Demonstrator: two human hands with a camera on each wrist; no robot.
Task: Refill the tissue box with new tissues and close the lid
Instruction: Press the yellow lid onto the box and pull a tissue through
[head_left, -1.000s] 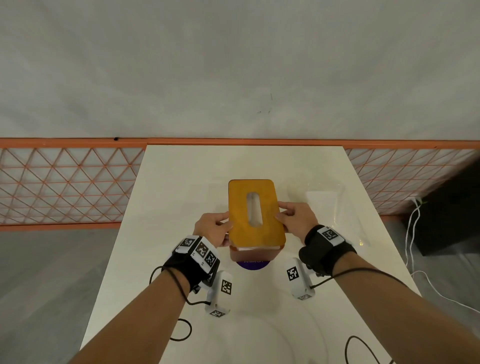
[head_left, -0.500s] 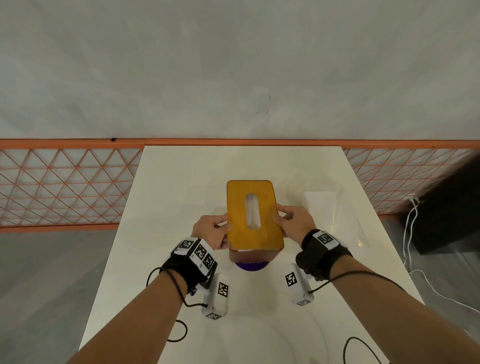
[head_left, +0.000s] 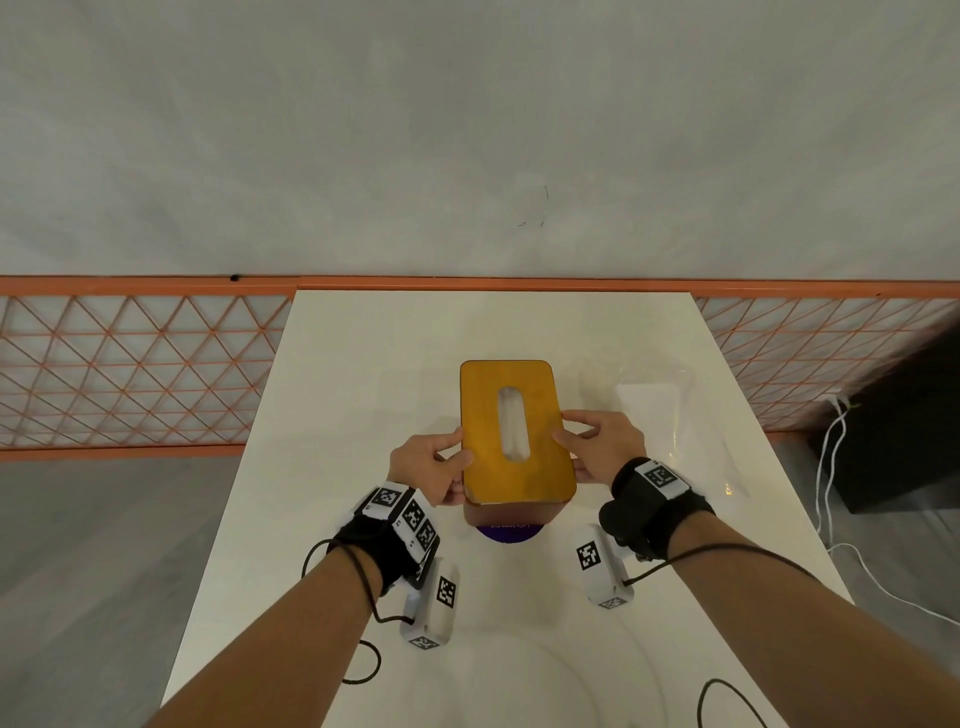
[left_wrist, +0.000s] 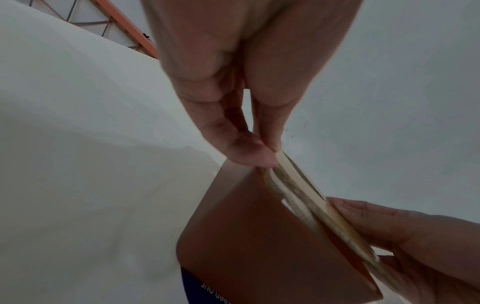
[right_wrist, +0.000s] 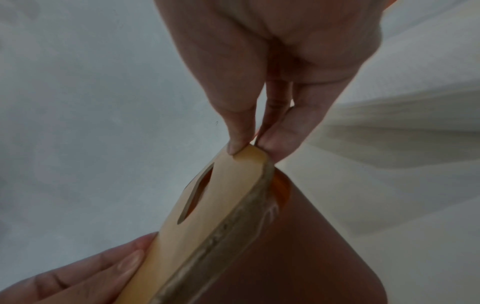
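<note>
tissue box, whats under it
A dark blue item with white lettering peeks out under the tissue box at its near end; the rest is covered, so I cannot identify it.

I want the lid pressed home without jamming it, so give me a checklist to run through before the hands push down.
1. Left hand pinches the left edge of the wooden lid: ok.
2. Right hand pinches the lid's right edge, a matching grip: ok.
3. Lid lined up over the brown tissue box: ok in the head view, as far as that angle shows.
4. Lid seated flush on the box: not ok; both wrist views show a gap under its rim.
5. Tissues inside: white shows through the lid's slot; ok.
6. Rim free of trapped tissue: cannot tell.
</note>
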